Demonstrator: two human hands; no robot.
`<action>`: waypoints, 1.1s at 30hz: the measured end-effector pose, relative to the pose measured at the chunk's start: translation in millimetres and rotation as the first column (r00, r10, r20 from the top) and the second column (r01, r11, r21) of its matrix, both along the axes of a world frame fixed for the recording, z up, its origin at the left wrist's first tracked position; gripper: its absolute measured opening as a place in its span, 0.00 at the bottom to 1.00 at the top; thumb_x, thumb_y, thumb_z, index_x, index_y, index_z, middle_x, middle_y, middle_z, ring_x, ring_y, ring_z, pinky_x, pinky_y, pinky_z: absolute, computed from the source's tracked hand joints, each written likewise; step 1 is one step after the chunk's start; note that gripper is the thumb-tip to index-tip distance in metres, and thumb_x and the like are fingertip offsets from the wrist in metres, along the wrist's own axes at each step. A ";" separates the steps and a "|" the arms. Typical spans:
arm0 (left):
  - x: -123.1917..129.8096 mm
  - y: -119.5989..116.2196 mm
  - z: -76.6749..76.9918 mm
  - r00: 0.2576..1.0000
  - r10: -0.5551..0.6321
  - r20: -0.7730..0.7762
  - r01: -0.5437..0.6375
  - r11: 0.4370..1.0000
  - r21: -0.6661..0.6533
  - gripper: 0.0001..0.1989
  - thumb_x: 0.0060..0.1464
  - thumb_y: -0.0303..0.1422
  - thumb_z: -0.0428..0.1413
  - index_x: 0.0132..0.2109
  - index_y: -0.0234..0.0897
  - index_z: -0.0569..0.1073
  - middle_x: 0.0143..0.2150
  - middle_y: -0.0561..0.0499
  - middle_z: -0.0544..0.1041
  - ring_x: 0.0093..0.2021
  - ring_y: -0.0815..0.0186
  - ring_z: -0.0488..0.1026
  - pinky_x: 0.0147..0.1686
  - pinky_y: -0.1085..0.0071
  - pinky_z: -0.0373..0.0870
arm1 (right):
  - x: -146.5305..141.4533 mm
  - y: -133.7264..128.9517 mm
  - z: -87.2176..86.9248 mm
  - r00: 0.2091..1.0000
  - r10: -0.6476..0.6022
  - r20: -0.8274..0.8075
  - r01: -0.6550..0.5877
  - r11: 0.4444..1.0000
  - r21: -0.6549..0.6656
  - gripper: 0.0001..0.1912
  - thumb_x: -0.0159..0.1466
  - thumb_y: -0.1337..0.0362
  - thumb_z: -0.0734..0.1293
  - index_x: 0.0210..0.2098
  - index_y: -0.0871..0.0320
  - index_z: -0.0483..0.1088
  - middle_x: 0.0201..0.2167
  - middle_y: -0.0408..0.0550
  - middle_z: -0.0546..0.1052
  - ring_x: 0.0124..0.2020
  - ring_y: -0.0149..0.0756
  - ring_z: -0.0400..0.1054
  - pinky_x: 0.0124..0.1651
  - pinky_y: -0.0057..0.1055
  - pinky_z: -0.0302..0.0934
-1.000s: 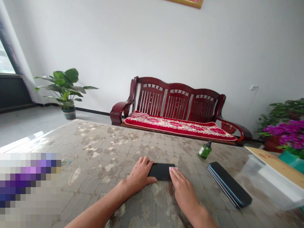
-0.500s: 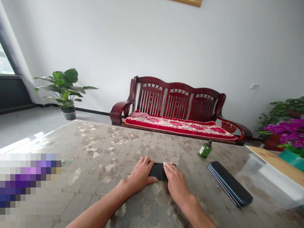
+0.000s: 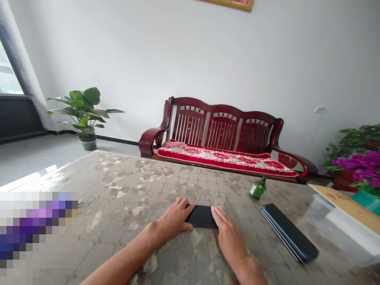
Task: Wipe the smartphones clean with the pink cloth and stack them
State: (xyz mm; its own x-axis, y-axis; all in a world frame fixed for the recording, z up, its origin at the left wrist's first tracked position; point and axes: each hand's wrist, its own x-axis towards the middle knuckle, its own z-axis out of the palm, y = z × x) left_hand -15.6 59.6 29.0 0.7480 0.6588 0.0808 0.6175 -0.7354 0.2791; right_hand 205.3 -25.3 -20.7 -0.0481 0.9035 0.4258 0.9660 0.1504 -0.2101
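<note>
A dark, flat smartphone lies crosswise on the patterned table cover. My left hand holds its left end, the fingers at the far edge and the thumb near the close edge. Over the phone's right end rests my right hand, its fingers pressed together and angled forward. A thin pale edge shows by those fingertips; what it belongs to I cannot make out, and the right thumb is hidden.
To the right stand a green pump bottle, a long dark case and a clear plastic box with a tan board on top. A blurred-out patch covers the left. Behind the table is a red wooden bench.
My right hand has slid a little to the right across the phone, uncovering more of its dark face. The left hand keeps its place at the left end. The view has shifted slightly.
</note>
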 end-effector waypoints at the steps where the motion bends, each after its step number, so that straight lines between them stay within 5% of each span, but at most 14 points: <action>1: -0.3 -0.2 -0.3 1.000 -0.019 -0.016 0.020 1.000 0.017 0.24 0.53 0.39 0.63 0.55 0.41 0.69 0.50 0.45 0.71 0.50 0.54 0.67 0.51 0.62 0.66 | 0.6 0.7 -1.7 1.000 0.002 -0.027 -0.001 1.000 0.009 0.37 0.55 0.83 0.52 0.61 0.57 0.65 0.59 0.50 0.71 0.62 0.37 0.62 0.63 0.37 0.60; 10: 2.7 -3.8 -12.1 0.993 -0.055 -0.105 0.077 0.972 0.222 0.14 0.63 0.33 0.51 0.54 0.38 0.69 0.49 0.41 0.74 0.48 0.52 0.72 0.48 0.59 0.70 | 6.3 11.3 5.5 0.950 0.030 -0.311 0.000 0.995 0.097 0.30 0.62 0.77 0.51 0.57 0.56 0.69 0.55 0.49 0.74 0.56 0.34 0.68 0.60 0.39 0.63; 18: -0.1 3.4 -9.9 0.995 -0.036 -0.094 0.059 0.966 0.250 0.16 0.69 0.38 0.40 0.42 0.37 0.70 0.34 0.48 0.78 0.36 0.60 0.76 0.34 0.70 0.70 | 3.8 3.9 19.9 0.994 0.088 0.060 -0.102 0.948 0.300 0.29 0.65 0.77 0.51 0.62 0.56 0.63 0.59 0.49 0.70 0.62 0.37 0.61 0.65 0.44 0.55; 26: 1.8 -0.7 -18.0 0.995 -0.087 0.039 0.072 0.953 0.296 0.15 0.69 0.38 0.42 0.43 0.37 0.69 0.33 0.49 0.79 0.32 0.62 0.77 0.31 0.72 0.69 | -48.2 0.5 31.7 0.955 0.206 0.212 -0.263 0.921 0.287 0.29 0.66 0.76 0.53 0.66 0.59 0.55 0.63 0.50 0.66 0.65 0.37 0.56 0.67 0.42 0.53; 33: 2.6 1.0 -10.3 0.999 0.051 0.017 -0.054 0.977 0.207 0.11 0.66 0.36 0.49 0.40 0.36 0.71 0.32 0.49 0.79 0.33 0.62 0.78 0.31 0.73 0.70 | 4.0 11.7 19.4 0.984 0.014 0.179 -0.087 0.909 0.407 0.29 0.66 0.78 0.51 0.65 0.59 0.59 0.59 0.53 0.70 0.62 0.40 0.61 0.65 0.48 0.56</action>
